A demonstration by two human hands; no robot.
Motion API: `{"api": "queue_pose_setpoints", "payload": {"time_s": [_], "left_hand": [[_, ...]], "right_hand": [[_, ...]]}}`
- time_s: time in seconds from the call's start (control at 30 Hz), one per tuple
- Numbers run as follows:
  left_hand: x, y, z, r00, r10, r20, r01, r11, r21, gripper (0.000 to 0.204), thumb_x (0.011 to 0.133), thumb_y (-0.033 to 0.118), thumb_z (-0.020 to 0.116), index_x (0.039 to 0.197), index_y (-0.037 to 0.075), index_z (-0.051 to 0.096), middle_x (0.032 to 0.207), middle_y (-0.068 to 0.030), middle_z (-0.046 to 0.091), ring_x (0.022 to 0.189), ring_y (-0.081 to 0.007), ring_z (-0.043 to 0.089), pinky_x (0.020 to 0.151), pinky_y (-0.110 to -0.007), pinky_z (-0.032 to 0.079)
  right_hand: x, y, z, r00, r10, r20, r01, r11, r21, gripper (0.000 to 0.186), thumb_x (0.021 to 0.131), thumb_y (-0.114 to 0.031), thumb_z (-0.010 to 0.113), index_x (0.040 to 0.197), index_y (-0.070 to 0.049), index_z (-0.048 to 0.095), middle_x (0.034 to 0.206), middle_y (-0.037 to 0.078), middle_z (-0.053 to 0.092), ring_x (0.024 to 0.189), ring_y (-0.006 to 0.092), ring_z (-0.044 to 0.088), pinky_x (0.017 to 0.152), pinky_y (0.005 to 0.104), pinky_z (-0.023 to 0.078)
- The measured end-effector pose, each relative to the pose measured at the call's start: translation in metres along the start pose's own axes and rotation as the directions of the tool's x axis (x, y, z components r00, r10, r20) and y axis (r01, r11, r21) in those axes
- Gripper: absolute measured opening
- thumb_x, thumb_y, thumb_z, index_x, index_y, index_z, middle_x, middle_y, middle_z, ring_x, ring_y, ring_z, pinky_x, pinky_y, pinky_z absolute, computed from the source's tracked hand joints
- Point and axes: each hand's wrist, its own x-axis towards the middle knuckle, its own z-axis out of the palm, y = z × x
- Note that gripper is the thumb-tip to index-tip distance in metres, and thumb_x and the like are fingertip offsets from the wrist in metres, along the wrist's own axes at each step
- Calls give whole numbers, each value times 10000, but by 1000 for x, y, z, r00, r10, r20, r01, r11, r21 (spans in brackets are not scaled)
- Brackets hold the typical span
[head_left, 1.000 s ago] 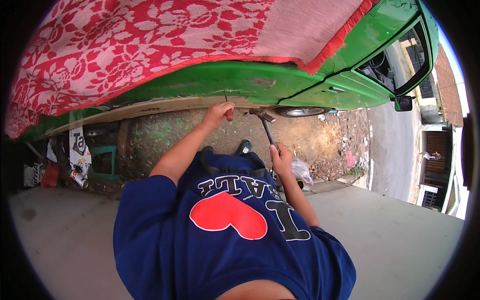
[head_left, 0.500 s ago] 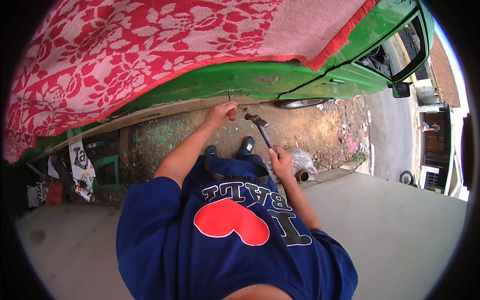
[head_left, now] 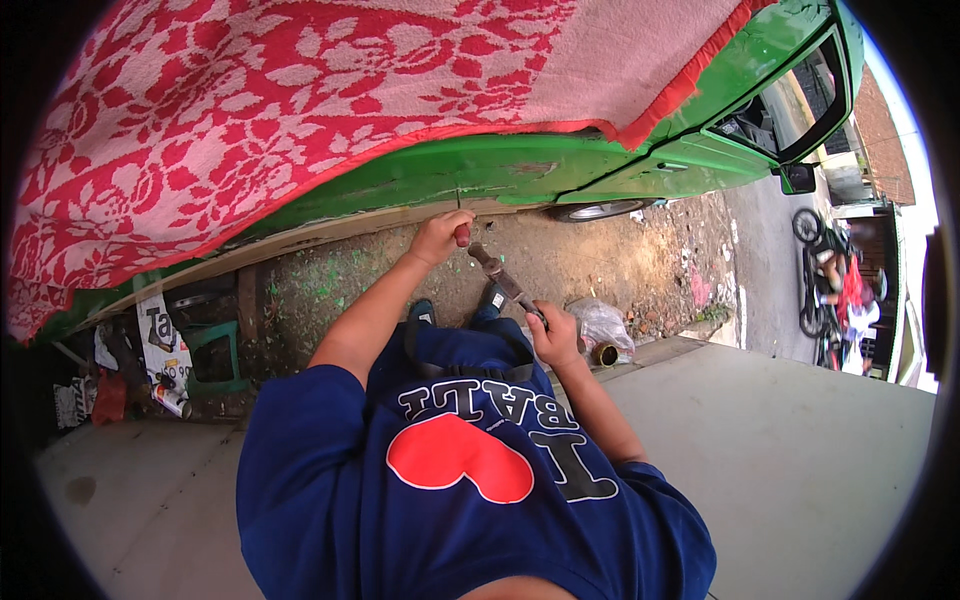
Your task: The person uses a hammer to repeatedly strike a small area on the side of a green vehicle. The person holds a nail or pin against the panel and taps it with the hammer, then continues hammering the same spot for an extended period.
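Note:
My left hand (head_left: 440, 236) is closed around the red handle of a screwdriver (head_left: 463, 236). Its thin shaft points away from me, with the tip against or close to the lower edge of the green vehicle's side panel (head_left: 400, 182). The paint there is scraped and chipped. In my right hand (head_left: 556, 338) is a hammer (head_left: 511, 287), gripped by its dark handle. The hammer's head is just below the butt of the screwdriver handle, touching it or slightly apart; I cannot tell which.
A red and pink floral blanket (head_left: 330, 90) drapes over the vehicle. A green plastic stool (head_left: 240, 350) and clutter stand at the left. Near my right hand are a plastic bag (head_left: 600, 322) and a tin (head_left: 605, 354). A motorcycle (head_left: 812, 270) with people is on the road.
The hammer head has moved left and toward me, to the butt of the screwdriver; my right hand has drawn back slightly. My left hand has barely moved. A motorcycle has appeared on the road.

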Motion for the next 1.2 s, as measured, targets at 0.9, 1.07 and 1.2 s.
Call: {"api": "queue_pose_setpoints", "payload": {"time_s": [0.9, 1.07, 1.2], "left_hand": [[-1, 16, 3, 998, -16, 61, 14, 999, 41, 282, 730, -60, 656, 970, 65, 578, 1089, -115, 682, 959, -319, 667, 819, -373, 533], [6, 15, 9, 999, 21, 34, -21, 1000, 1, 279, 726, -51, 660, 967, 59, 574, 1086, -108, 684, 958, -320, 669, 821, -377, 532], [8, 12, 12, 995, -53, 88, 48, 997, 57, 295, 717, -54, 667, 974, 59, 576, 1104, -114, 685, 986, -327, 667, 833, -380, 532]], "right_hand": [[-36, 35, -2, 958, 285, 28, -280, 954, -103, 306, 938, -355, 625, 962, -52, 662, 647, 206, 611, 612, 403, 632, 530, 452, 466], [-20, 31, -11, 950, 306, -56, -308, 950, -42, 264, 931, -300, 647, 973, -41, 679, 592, 184, 578, 527, 340, 606, 501, 400, 438], [-13, 32, -18, 941, 335, -40, -335, 942, 13, 273, 929, -298, 650, 968, -29, 679, 561, 174, 556, 493, 315, 585, 489, 386, 424]]}}
